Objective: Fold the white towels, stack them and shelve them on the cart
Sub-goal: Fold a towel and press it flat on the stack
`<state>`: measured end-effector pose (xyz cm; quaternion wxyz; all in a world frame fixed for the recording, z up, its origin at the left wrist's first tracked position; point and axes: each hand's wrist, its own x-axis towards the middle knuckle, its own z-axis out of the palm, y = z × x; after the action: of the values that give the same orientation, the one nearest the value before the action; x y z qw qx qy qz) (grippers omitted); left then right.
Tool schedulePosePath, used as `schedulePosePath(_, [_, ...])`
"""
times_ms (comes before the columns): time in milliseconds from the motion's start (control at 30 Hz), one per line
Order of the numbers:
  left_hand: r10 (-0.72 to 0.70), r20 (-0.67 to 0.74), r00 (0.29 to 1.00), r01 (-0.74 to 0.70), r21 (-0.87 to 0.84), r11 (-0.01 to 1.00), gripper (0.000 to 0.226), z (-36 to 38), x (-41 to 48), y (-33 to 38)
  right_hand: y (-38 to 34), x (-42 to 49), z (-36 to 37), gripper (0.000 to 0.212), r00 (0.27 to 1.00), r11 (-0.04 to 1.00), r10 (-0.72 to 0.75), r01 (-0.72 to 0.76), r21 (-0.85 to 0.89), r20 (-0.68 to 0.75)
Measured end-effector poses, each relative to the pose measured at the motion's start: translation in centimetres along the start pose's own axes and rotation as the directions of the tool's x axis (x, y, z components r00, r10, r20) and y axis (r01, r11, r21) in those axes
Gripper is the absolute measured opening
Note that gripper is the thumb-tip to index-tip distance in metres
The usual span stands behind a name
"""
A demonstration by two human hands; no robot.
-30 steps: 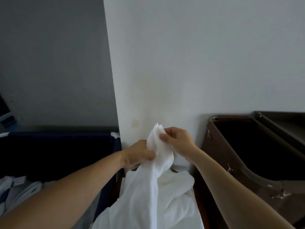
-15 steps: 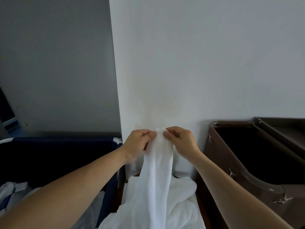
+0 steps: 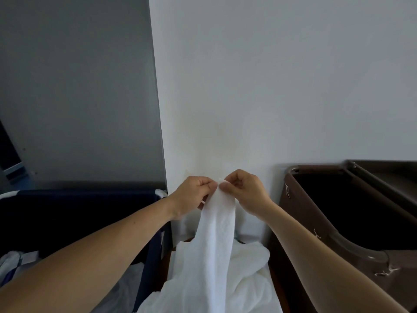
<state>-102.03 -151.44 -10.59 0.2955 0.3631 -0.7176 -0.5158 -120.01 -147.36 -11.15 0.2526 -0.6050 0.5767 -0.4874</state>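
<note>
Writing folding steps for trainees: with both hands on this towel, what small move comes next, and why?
Probably draw the left hand and right hand apart along the top edge: both pinch the white towel at one spot, so it hangs bunched and narrow.

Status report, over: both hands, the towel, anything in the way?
Left hand and right hand pinch top edge of white towel, side by side. Towel hangs down, not yet folded. Nothing seen blocking.
</note>
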Motion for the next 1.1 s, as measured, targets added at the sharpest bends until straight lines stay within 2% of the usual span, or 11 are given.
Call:
schedulePosePath(133, [-0.053,0.053,0.997,0.05,0.055,0.997,0.033,0.0,-0.4,-0.2,0.3,0.0,0.2,0.011,1.0,1.0,-0.012,0.012,-0.013,0.015])
schedulePosePath(267, [-0.074,0.075,0.994,0.071,0.048,0.996,0.033,-0.1,-0.6,-0.4,0.3,0.1,0.0,0.028,0.981,0.993,0.008,0.015,-0.115,0.196])
schedulePosePath(333, [-0.087,0.102,0.991,0.082,0.052,0.995,0.042,0.0,-0.7,-0.5,0.3,0.3,-0.4,0.02,0.962,0.972,0.042,0.023,-0.233,0.269])
schedulePosePath(400, [-0.111,0.138,0.984,0.102,0.07,0.992,0.053,0.2,-0.9,-0.7,0.2,0.4,-0.8,0.013,0.959,0.954,0.038,0.049,-0.295,0.281])
schedulePosePath(500, [-0.097,0.145,0.985,0.083,0.095,0.992,0.044,0.6,-1.2,-1.6,-0.2,0.9,-1.5,0.008,0.992,0.974,-0.065,0.088,-0.209,0.112])
schedulePosePath(567, [-0.068,0.111,0.992,0.062,0.058,0.996,0.054,0.5,-1.5,-1.8,-0.7,1.6,-2.5,0.008,0.993,0.993,-0.094,0.089,-0.078,-0.069])
schedulePosePath(667, [-0.027,0.044,0.999,0.025,0.032,0.999,0.069,-0.1,-1.4,-1.6,-1.0,3.1,-4.4,0.012,0.954,0.991,-0.066,0.096,0.088,-0.294])
schedulePosePath(800, [-0.059,0.048,0.997,0.056,0.052,0.997,0.057,-0.9,-1.6,-2.0,-1.9,4.5,-7.1,0.012,0.869,0.989,-0.091,0.138,0.062,-0.486])
schedulePosePath(900, [-0.1,0.04,0.994,0.088,0.224,0.971,0.033,-1.1,-1.7,-3.8,-2.1,4.9,-8.8,0.012,0.829,0.989,-0.104,0.143,0.028,-0.549])
schedulePosePath(1000, [-0.17,0.039,0.985,0.139,0.412,0.901,0.018,-1.3,-2.2,-6.1,-1.3,4.5,-9.5,0.013,0.852,0.996,-0.078,0.092,0.001,-0.517])
schedulePosePath(1100, [-0.253,0.045,0.966,0.19,0.538,0.821,0.04,-0.5,-2.6,-7.2,0.0,3.9,-8.7,0.015,0.899,0.999,-0.047,0.04,-0.023,-0.435])
